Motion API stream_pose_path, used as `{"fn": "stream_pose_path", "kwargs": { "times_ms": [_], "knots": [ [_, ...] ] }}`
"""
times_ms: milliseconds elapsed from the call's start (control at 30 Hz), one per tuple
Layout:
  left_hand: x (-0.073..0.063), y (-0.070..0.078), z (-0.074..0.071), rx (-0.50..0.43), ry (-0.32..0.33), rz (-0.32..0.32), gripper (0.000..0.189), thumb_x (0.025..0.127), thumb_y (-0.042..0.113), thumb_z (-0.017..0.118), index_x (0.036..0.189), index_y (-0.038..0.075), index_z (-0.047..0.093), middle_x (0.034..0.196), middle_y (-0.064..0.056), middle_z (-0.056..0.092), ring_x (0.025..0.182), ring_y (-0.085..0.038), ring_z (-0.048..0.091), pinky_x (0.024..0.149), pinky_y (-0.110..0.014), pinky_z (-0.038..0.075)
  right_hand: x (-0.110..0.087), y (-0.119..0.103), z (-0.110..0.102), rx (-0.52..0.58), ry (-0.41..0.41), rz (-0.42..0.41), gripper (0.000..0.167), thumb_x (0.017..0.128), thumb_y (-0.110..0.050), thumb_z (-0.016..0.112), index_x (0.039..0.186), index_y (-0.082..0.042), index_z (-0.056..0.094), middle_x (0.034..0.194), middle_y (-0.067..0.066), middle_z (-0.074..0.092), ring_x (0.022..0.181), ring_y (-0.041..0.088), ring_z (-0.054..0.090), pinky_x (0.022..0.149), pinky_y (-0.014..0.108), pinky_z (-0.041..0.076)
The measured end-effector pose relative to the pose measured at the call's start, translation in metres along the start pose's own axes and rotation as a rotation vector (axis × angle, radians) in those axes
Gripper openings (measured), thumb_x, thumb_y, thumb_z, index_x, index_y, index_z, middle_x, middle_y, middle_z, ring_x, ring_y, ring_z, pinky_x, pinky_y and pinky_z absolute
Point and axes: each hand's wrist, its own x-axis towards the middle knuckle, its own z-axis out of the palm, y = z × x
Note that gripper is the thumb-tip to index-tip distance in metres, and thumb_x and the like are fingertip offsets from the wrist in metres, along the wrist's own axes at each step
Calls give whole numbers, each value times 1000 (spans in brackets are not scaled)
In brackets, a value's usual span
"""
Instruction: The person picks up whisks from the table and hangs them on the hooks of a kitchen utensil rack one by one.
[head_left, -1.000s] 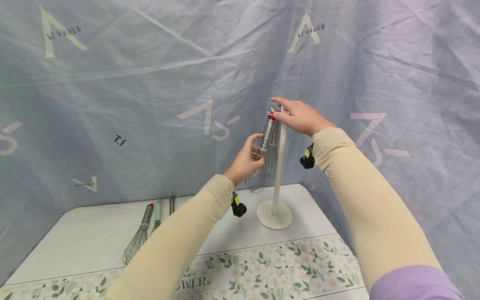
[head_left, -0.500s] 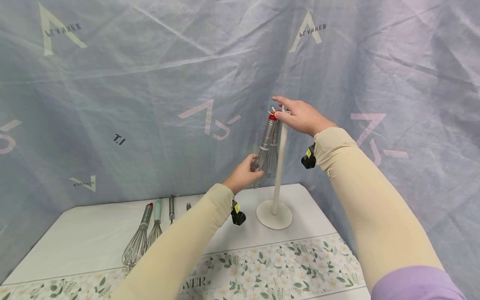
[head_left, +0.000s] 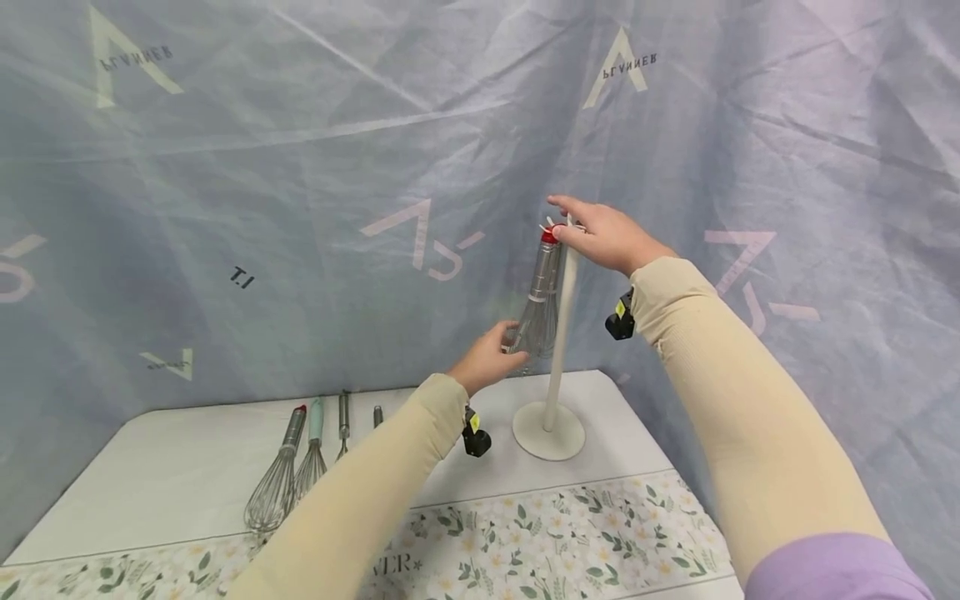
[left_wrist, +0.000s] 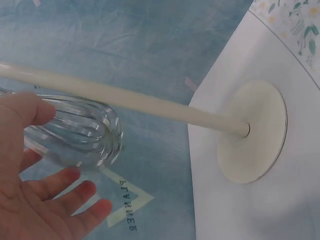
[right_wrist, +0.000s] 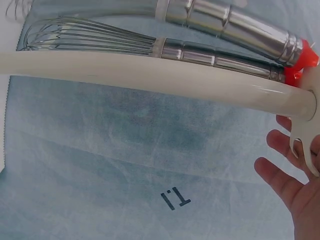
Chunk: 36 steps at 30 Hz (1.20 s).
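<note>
Two metal whisks hang wires-down from the hooks of a cream stand: a front whisk with a red end, and a second whisk close beside the post. My left hand is at the front whisk's wires, thumb and fingers loosely parted on either side. In the left wrist view, the thumb overlaps the wires and the other fingers lie apart from them. At the stand's top, my right hand rests over the hooks, fingers extended and thumb beside the red end.
The stand's round base sits on the white table. At the left lie a red-ended whisk, a mint-handled whisk and other metal-handled utensils, partly behind my left sleeve. A grey-blue curtain hangs behind.
My left hand has slid down from near the front whisk's handle to its wires. That whisk has swung right, closer to the post. The right hand stays at the top.
</note>
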Motion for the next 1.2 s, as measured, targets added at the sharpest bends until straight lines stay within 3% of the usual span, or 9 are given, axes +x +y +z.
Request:
{"fn": "stream_pose_path", "kwargs": {
  "times_ms": [200, 533, 700, 800, 967, 1200],
  "knots": [
    [-4, -8, -13, 14, -45, 2, 67, 100, 34, 63, 158, 17, 33, 149, -19, 47, 132, -35, 50, 102, -52, 47, 4, 1, 0, 12, 8, 7, 62, 105, -52, 38, 162, -33, 22, 158, 16, 39, 139, 38, 44, 109, 60, 36],
    [-35, -26, -53, 54, -57, 58, 45, 101, 27, 61, 144, 19, 52, 133, -12, 57, 111, -26, 61, 86, -44, 54, 4, 6, 0, 64, -21, -9, 64, 105, -51, 41, 162, -35, 19, 159, 16, 37, 140, 38, 42, 110, 59, 36],
    [-53, -38, -73, 81, -49, 61, 35, 102, 25, 60, 137, 19, 58, 130, -10, 60, 105, -22, 62, 82, -41, 55, 1, 7, -6, 134, -53, 12, 60, 104, -35, 36, 161, -41, 18, 161, 14, 36, 145, 37, 37, 112, 59, 34],
    [-65, -43, -86, 102, -39, 52, 35, 103, 25, 59, 137, 20, 58, 131, -11, 59, 105, -22, 62, 82, -39, 54, 1, 6, -11, 232, -93, 45, 67, 99, -22, 30, 161, -43, 16, 163, 12, 32, 148, 37, 30, 112, 61, 30],
    [-85, -47, -107, 120, -11, 53, 35, 103, 23, 58, 138, 21, 57, 131, -12, 58, 104, -27, 61, 80, -39, 52, 1, 5, -17, 377, -141, 56, 81, 88, -9, 27, 164, -34, 12, 165, 16, 24, 150, 39, 22, 112, 66, 23],
    [-107, -66, -132, 142, 48, 52, 35, 104, 21, 58, 138, 15, 56, 129, -13, 60, 104, -26, 62, 82, -41, 52, 3, 9, -20, 429, -158, 37, 86, 83, -4, 27, 164, -28, 11, 165, 18, 20, 150, 40, 19, 114, 66, 20]
  ]
}}
